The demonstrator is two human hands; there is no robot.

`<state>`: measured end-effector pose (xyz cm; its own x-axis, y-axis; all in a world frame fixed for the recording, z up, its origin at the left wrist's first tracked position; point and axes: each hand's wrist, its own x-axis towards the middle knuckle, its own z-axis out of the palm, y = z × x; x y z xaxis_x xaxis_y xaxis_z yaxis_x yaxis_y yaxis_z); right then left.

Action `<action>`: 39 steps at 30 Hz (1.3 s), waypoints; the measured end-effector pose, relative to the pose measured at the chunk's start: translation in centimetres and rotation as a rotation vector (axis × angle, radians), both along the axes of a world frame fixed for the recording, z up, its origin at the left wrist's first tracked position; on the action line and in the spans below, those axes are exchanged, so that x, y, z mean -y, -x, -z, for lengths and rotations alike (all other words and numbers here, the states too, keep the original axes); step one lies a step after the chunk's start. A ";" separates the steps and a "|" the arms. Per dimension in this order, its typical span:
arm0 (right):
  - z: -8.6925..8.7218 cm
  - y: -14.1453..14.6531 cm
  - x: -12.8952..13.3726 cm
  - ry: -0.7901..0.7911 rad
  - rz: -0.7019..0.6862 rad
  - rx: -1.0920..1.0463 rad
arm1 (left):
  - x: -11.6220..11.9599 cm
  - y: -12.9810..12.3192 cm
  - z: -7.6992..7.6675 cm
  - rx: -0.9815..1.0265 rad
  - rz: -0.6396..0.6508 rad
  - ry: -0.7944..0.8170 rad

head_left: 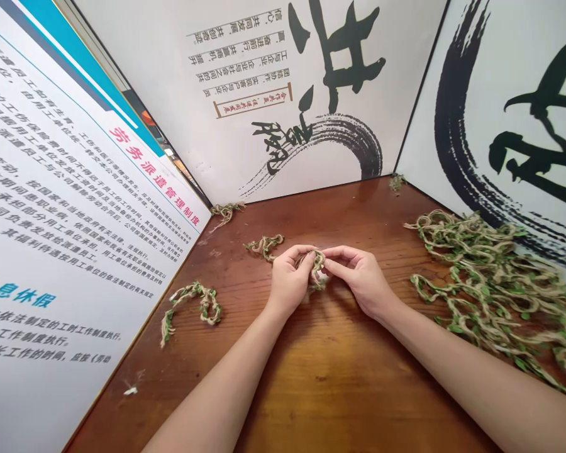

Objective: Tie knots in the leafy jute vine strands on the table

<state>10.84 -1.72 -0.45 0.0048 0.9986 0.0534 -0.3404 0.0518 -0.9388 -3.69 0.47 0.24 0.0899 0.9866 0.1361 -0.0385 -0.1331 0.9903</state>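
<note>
Near the middle of the wooden table, my left hand [288,280] and my right hand [360,280] face each other. Their fingertips pinch a short piece of jute twine with small green leaves [317,270], and the fingers hide part of it. Just beyond my left hand lies a small twisted piece of the same twine [264,246]. A longer, looser piece [194,308] lies further left. To the right of my right hand spreads a large tangled heap of leafy twine [490,296], not touching that hand.
The dark wooden table [330,390] ends in a corner against printed panels. A Chinese text board [75,189] stands left, and calligraphy panels [283,94] stand behind. Small twine scraps [226,212] lie against the back edge, and a white scrap [131,391] lies near the left edge.
</note>
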 end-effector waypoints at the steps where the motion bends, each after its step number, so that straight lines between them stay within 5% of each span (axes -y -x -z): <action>1: 0.0 0.0 0.0 -0.004 -0.006 0.005 | 0.0 0.0 0.1 -0.011 0.004 -0.006; 8: 0.4 0.4 -0.1 -0.029 0.103 0.092 | 0.5 0.3 0.0 -0.440 -0.222 -0.429; 14: 0.2 0.4 0.0 -0.056 0.161 0.107 | 1.3 0.1 -0.2 -0.409 -0.003 -0.428; 19: 0.0 0.2 0.0 0.011 0.175 0.048 | 1.7 -0.3 -0.3 -0.423 -0.009 -0.478; 29: 0.1 -0.1 0.0 0.036 0.032 -0.048 | 0.5 -0.5 0.0 0.027 -0.032 0.031; 39: -0.1 0.3 0.1 -0.050 -0.025 0.051 | -0.2 -0.1 0.1 0.146 0.024 0.175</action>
<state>10.51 -1.86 -0.37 -0.0238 0.9944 0.1029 -0.2939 0.0915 -0.9514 -3.54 0.72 0.13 0.1058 0.9941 -0.0232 -0.1842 0.0426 0.9820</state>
